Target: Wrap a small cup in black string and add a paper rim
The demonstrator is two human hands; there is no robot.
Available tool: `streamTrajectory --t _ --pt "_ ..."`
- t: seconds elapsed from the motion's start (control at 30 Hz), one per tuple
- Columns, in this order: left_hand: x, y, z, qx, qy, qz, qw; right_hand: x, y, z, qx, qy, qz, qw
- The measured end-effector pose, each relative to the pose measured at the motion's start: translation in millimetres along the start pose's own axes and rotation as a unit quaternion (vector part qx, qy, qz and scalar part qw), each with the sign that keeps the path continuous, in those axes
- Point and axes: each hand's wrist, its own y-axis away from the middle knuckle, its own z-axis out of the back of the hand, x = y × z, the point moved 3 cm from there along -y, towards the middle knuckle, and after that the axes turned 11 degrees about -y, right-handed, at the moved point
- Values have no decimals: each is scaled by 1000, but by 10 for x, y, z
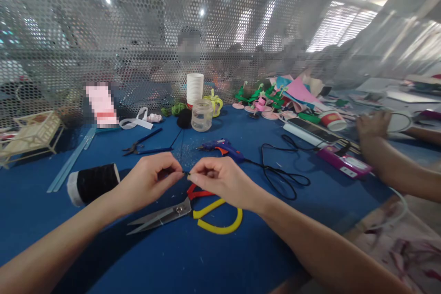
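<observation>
My left hand [149,181] and my right hand [217,181] meet fingertip to fingertip above the blue table [172,262]. Between the pinched fingers they hold a small dark piece [186,173], too small to identify. Directly under my hands lie scissors [186,213] with yellow and red handles, blades pointing left. A black roll [93,183] lies just left of my left wrist. A blue glue gun [222,148] rests beyond my hands, its black cord [280,172] looping to the right.
Another person's hand [374,131] and forearm reach in at the right near a purple box [344,161]. At the back stand a clear jar [201,115], stacked white cups [195,88], blue pliers [144,144], pink and green craft pieces [262,101] and a perforated metal screen [138,32].
</observation>
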Motion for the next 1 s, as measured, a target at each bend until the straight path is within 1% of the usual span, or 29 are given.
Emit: streamTrajectory --t 0.1,0.2,0.3,0.4,0.47,0.53,0.6,0.7,0.8,0.87,0.93,1.0 --pt "-39 14 -27 -12 -8 -17 1000 -24 -21 34 -50 6 14 999" --pt "-110 43 -30 -41 -45 -65 996 -45 -24 37 -74 74 35 994" --pt "-153 65 -7 -62 -80 -95 990 -33 -11 0 -51 158 65 984" --pt "-139 58 21 -56 -93 -94 990 5 9 -52 10 199 85 976" --pt "-108 40 36 -46 -75 -85 993 32 22 -72 47 180 85 979" --pt "-67 19 40 -27 -45 -62 997 42 27 -68 62 126 63 988" --pt "-30 4 29 -8 -18 -33 999 32 20 -43 50 63 32 996" --pt "-17 3 -4 5 -3 -13 1000 -1 -6 8 1 9 11 1000" --pt "-67 23 -32 -9 -25 -43 999 -39 -26 40 -51 35 18 998" --pt "-115 42 -35 -29 -53 -72 996 -50 -25 37 -65 84 33 994" --pt "-155 57 -26 -44 -80 -93 991 -43 -15 14 -57 134 53 988" --pt "-174 65 -8 -52 -98 -101 989 -25 0 -24 -26 180 69 981"
